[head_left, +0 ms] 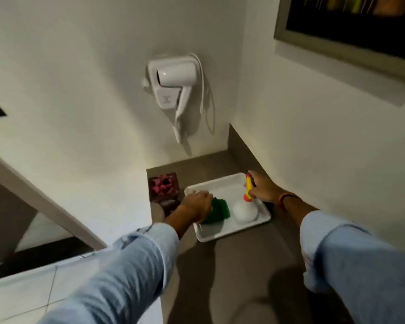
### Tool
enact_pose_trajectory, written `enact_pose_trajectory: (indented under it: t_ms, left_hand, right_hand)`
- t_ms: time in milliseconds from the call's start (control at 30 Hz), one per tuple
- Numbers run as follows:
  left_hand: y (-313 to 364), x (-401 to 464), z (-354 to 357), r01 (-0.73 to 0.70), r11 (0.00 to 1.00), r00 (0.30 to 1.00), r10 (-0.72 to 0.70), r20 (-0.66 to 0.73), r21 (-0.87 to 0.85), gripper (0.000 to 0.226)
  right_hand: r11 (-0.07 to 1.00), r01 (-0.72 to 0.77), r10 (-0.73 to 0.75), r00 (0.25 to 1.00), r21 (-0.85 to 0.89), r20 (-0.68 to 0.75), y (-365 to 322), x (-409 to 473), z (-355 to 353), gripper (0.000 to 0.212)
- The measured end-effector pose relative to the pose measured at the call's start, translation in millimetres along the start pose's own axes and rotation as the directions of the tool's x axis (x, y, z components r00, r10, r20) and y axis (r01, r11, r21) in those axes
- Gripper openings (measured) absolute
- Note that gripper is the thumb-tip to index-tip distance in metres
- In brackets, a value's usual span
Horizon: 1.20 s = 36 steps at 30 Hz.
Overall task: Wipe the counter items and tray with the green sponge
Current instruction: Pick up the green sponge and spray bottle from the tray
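A white rectangular tray [227, 235] lies on the grey-brown counter [243, 265] near the corner of the walls. Inside it rests a green sponge [219, 210], with my left hand [197, 204] closed over its left side. To the right in the tray stands a white spray bottle [244, 212] with a yellow and orange trigger head. My right hand [263, 187] grips that head from behind. Both forearms wear light blue rolled sleeves, and the right wrist has an orange band.
A dark box with pink and black contents [163, 185] stands at the counter's left edge beside the tray. A white wall-mounted hair dryer [173, 90] with a cord hangs above. A framed picture [351, 26] is on the right wall. White floor tiles lie lower left.
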<state>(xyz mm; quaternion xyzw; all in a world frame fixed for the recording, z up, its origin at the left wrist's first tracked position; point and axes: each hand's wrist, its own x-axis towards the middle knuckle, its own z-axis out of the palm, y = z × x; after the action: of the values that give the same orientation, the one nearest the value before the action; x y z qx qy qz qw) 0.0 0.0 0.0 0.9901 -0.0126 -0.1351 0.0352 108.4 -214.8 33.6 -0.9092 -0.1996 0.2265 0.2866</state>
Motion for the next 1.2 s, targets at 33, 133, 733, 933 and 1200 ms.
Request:
enact_pose_trajectory:
  t_ms: [33,133,733,933,1200]
  left_hand:
    - [7.5,4.7,19.1,0.023,1.000,0.996,-0.024,0.087,0.010,0.055]
    - [10.3,19.4,72.4,0.049,0.999,0.989,-0.047,0.137,-0.013,0.069]
    - [7.3,68.0,124.6,0.092,0.995,0.987,-0.086,-0.133,0.038,0.055]
    - [7.9,14.1,76.1,0.063,0.997,0.933,-0.044,-0.356,0.042,0.059]
    - [0.8,-103.6,50.5,0.123,0.992,0.879,-0.097,-0.466,0.025,0.059]
  right_hand:
    - [0.999,-0.006,0.006,1.000,0.033,0.013,12.5,-0.3,7.4,0.099]
    - [0.988,-0.010,0.010,1.000,0.156,0.003,38.4,-0.6,38.0,0.124]
    - [0.913,0.102,0.089,0.895,0.395,-0.437,40.9,77.7,93.8,0.050]
    - [0.905,0.291,-0.078,0.831,0.311,-0.551,-16.3,41.2,59.5,0.020]
    - [0.845,0.438,-0.236,0.821,0.308,-0.521,-77.9,-35.8,100.5,0.022]
